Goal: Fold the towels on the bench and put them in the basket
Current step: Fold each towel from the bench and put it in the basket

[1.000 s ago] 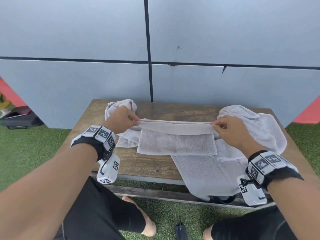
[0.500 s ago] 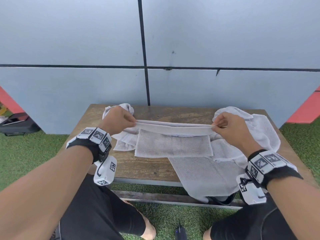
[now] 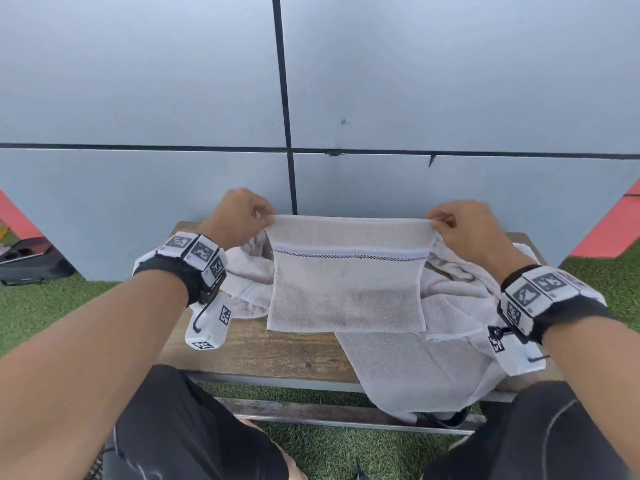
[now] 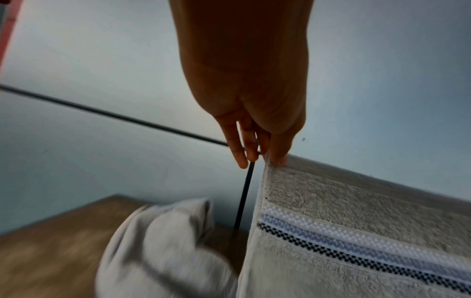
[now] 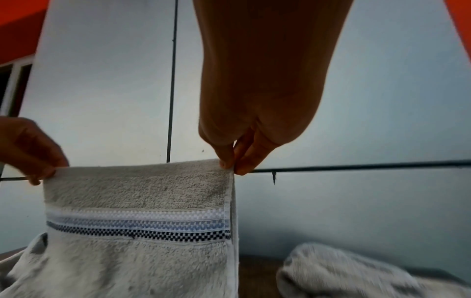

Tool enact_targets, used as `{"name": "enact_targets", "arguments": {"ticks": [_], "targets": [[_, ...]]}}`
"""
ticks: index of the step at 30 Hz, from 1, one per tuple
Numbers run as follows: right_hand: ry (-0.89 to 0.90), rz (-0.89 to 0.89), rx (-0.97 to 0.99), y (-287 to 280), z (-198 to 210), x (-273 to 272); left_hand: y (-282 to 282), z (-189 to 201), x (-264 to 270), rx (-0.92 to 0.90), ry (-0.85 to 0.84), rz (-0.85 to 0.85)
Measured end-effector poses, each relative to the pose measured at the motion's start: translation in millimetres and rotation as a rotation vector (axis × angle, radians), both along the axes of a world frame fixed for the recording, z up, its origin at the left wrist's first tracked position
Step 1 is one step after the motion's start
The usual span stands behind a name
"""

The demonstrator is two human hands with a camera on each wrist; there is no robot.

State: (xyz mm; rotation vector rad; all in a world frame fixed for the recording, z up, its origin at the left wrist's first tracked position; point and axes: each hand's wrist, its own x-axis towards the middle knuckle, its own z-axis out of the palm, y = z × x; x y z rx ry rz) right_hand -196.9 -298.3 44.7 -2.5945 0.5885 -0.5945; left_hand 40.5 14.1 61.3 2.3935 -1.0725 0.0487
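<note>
Now left hand (image 3: 239, 216) pinches left top corner of striped towel (image 3: 346, 282), right hand (image 3: 464, 230) pinches right top corner; towel hangs stretched between them above wooden bench (image 3: 263, 351). Crumpled towels (image 3: 457, 292) lie on bench behind and right.

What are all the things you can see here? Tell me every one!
Held towel: one, pale grey-white with a blue and black checked stripe, hanging above the bench between both hands.
Loose towels: a crumpled white pile, count unclear, on the bench behind and right of the held towel, one draping over the front edge.
Bench: one, brown wood, in front of the person.
Wall: grey panels with dark seams, behind the bench.
Grass: green, under and around the bench.
Black bag: one, far left on the grass.
Left hand: pinches the towel's top left corner.
Right hand: pinches the top right corner.
</note>
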Motion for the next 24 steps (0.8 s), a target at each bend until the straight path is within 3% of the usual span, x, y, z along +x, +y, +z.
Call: {"name": "enact_targets", "arguments": {"ticks": [4, 13, 19, 24], "targets": [[-0.047, 0.037, -0.229, -12.5, 44.3, 25.5, -20.1, 41.3, 16.9, -0.085, -0.115, 0.034], [-0.193, -0.123, -0.393, -34.1, 105.1, 59.2, -50.7, 96.6, 41.4, -0.357, -0.213, 0.121], [-0.205, -0.039, -0.342, -26.5, 66.6, 41.4, -35.0, 53.4, 33.1, -0.345, -0.136, 0.121], [0.029, 0.075, -0.147, -12.1, -0.6, 12.4, -5.5, -12.7, 17.1, -0.164, 0.067, 0.075]]}}
